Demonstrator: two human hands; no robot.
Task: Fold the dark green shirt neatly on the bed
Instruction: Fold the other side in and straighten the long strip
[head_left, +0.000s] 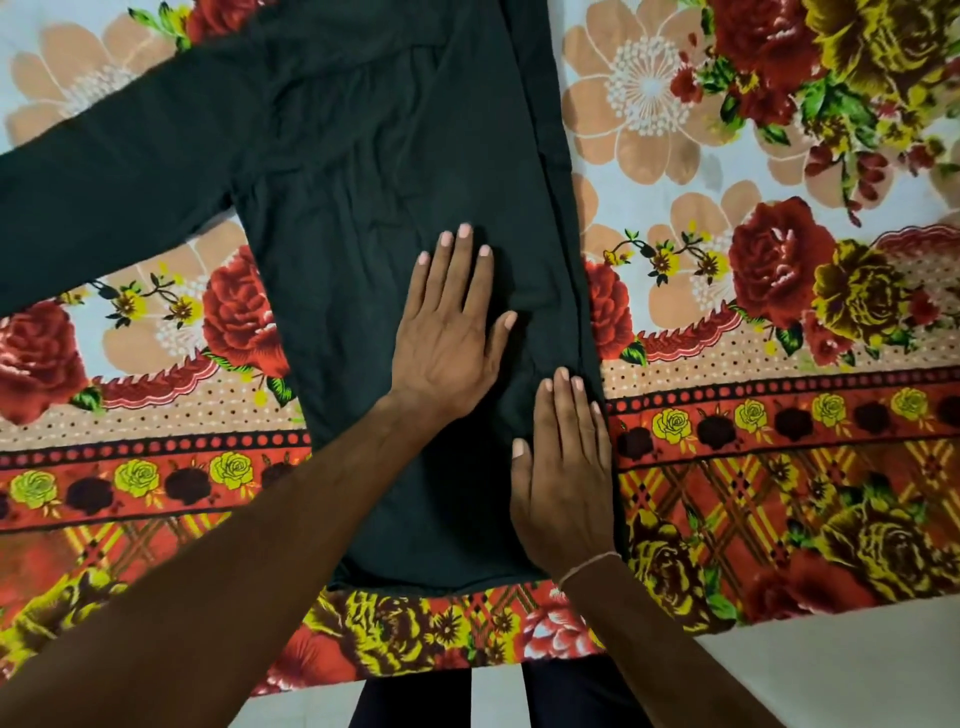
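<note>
Both hands lie flat with straight fingers, gripping nothing: left hand presses mid-body on the dark green shirt, right hand near its folded right edge. It lies spread on the floral bedsheet, left sleeve outstretched. Soft, light and limp, probably; best pinched at sleeve cuff or hem corners.

A home bedroom: floral bedsheet spread over a bed
</note>
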